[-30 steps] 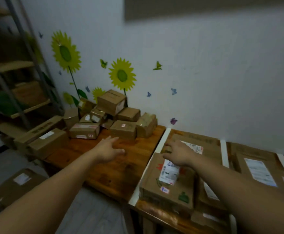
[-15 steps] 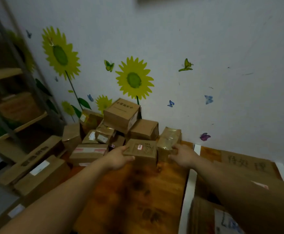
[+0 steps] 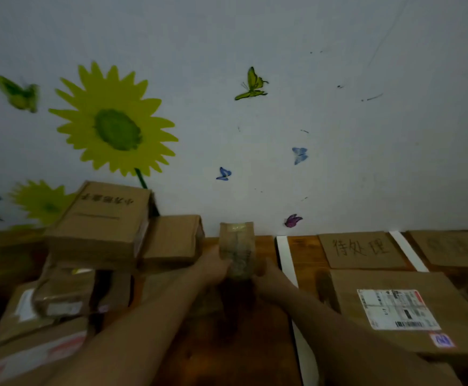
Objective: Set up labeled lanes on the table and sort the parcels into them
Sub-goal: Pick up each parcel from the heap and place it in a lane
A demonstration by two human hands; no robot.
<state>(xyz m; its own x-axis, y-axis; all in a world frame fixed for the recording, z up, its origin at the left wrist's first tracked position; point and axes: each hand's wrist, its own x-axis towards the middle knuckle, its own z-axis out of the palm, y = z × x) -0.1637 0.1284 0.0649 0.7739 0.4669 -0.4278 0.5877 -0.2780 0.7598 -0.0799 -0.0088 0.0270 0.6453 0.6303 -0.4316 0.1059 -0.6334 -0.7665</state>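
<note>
Parcel [image 3: 237, 247] — small, wrapped in shiny tape — now has both hands on it. Half a second ago only the right hand touched it, while the left lay on a flatter box at the front of the pile. The view has also come closer to the wall.

The left hand [image 3: 213, 267] grips the parcel's left side with its fingers curled against it. The right hand [image 3: 267, 275] grips the right side, thumb up along the edge. The far fingers of both are hidden behind it.

The parcel stands upright between the two hands, at the back of the worktop [image 3: 302, 263] near the wall — blur hides whether its base touches the wood.

Just left of it sits a plain box [image 3: 171, 240], and a larger box [image 3: 102, 218] is stacked on the pile beside that. To the right, a white tape strip [image 3: 284, 257] runs front to back across the wood. Beyond the strip lies a cardboard label [image 3: 362, 250] with handwriting, and nearer the person a flat package [image 3: 366, 282] bearing a printed shipping sticker.
</note>
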